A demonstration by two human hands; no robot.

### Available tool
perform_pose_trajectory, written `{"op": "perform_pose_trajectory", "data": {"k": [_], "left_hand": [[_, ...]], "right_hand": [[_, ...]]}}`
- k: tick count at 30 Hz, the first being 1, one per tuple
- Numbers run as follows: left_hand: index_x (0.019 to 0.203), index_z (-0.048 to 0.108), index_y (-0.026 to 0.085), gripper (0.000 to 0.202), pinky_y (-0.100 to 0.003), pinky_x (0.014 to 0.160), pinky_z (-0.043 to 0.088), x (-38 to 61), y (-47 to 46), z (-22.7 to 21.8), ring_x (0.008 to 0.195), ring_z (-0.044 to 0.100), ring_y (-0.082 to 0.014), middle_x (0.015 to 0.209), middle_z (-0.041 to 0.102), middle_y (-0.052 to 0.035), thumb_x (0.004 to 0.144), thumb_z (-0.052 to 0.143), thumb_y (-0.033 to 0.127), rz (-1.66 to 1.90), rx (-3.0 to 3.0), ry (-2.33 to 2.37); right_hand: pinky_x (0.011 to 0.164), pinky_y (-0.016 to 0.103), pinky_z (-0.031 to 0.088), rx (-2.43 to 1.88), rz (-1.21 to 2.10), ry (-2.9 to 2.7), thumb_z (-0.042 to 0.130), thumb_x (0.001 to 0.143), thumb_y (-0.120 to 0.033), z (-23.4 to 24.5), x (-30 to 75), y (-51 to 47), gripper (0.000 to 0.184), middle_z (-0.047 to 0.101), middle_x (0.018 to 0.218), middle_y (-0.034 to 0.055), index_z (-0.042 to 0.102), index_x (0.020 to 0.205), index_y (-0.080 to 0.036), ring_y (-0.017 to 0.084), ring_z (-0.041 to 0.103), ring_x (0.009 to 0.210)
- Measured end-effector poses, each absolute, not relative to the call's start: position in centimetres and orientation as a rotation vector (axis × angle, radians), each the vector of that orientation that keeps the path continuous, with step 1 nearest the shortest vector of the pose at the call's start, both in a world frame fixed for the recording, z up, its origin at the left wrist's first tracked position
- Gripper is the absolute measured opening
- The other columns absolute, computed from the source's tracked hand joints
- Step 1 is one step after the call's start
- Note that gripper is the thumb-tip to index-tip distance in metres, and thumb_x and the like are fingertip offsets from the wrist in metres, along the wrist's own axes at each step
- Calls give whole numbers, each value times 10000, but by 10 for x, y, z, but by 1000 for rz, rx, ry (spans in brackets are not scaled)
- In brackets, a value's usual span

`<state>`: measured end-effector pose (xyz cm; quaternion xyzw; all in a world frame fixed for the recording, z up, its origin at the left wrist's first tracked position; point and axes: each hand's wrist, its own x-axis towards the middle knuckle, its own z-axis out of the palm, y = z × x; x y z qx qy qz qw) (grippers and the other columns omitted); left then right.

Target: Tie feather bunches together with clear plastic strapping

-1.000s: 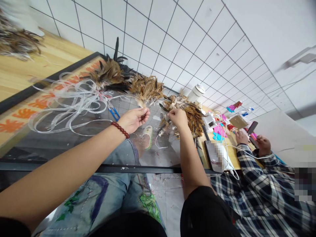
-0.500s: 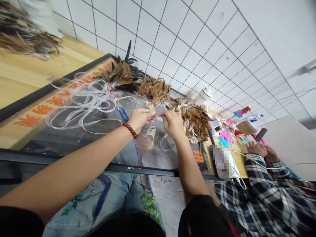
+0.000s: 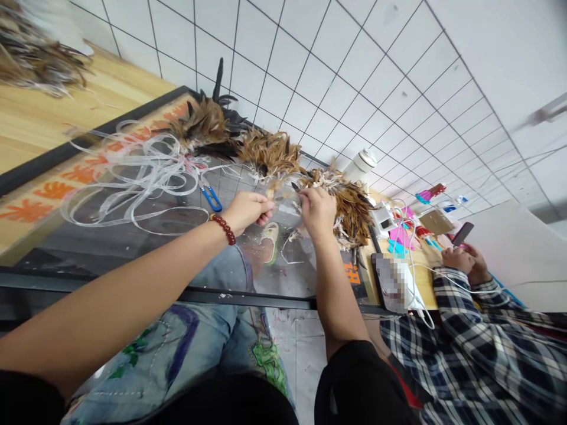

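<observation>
My left hand (image 3: pixel 248 212), with a red bead bracelet (image 3: pixel 222 229) at its wrist, is closed in a pinch. A small pale tan feather (image 3: pixel 273 188), blurred, rises from its fingertips. My right hand (image 3: pixel 318 211) is closed at the near side of a pile of brown feathers (image 3: pixel 354 209); its fingertips are too blurred to show what they hold. Beyond my hands lies a middle bunch of brown feathers (image 3: pixel 269 152). Left of it is a brown and black bunch (image 3: pixel 204 123). Loose white ribbon (image 3: pixel 146 171) is heaped on the glass tabletop, beside a blue thread snipper (image 3: pixel 211 198).
A white bottle (image 3: pixel 361 164) stands by the tiled wall. At the right are a phone (image 3: pixel 392 283), white cables and coloured pieces (image 3: pixel 401 239). A co-worker in a plaid shirt (image 3: pixel 465 330) sits there. More feathers (image 3: pixel 35 56) lie at far left.
My hands have moved apart, the right one toward the feather pile. The small feather stays by my left fingertips. The whole view has shifted slightly.
</observation>
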<state>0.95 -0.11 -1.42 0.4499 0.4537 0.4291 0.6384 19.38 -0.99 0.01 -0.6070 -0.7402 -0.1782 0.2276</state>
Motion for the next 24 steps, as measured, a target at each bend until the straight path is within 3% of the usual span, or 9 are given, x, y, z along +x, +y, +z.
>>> {"op": "perform_pose_trajectory", "data": {"k": [3,7,11,18,24], "left_hand": [[653,629,96,145,-182,454,432,5,2,-11,455,519,-69,557,577,-22,792,590,111,1104,802,907],[697,625,85,131,-179,465,434,3,6,-14,475,525,-68,586,573,-26,814,578,123,1127,703,822],[701,624,82,129,-176,460,426,3,6,-15,471,523,-66,587,567,-24,815,587,130,1125,696,825],[687,625,90,94,-235,583,509,5,-1,-7,577,617,-102,734,667,-79,757,659,141,1133,732,925],[683,672,97,71,-242,558,511,11,0,-9,600,642,-138,697,678,-67,714,672,161,1198,937,1070]], "right_hand": [[803,296,379,-1902,-421,-1823,415,919,-295,-2,208,-6,253,623,1006,67,643,985,-207,192,568,930],[772,304,397,-2065,-262,-1976,485,873,-341,-13,207,-3,216,637,984,60,664,929,-234,208,586,909],[749,341,392,-2142,-240,-2066,474,868,-262,-21,200,0,194,649,968,103,660,884,-208,234,588,877],[827,330,338,-1545,-397,-2301,393,929,-231,-8,187,-9,205,632,926,68,594,952,-200,203,539,900],[834,329,298,-1358,-526,-2422,379,924,-182,-1,173,-18,217,611,831,42,593,944,-215,192,511,832]]}}
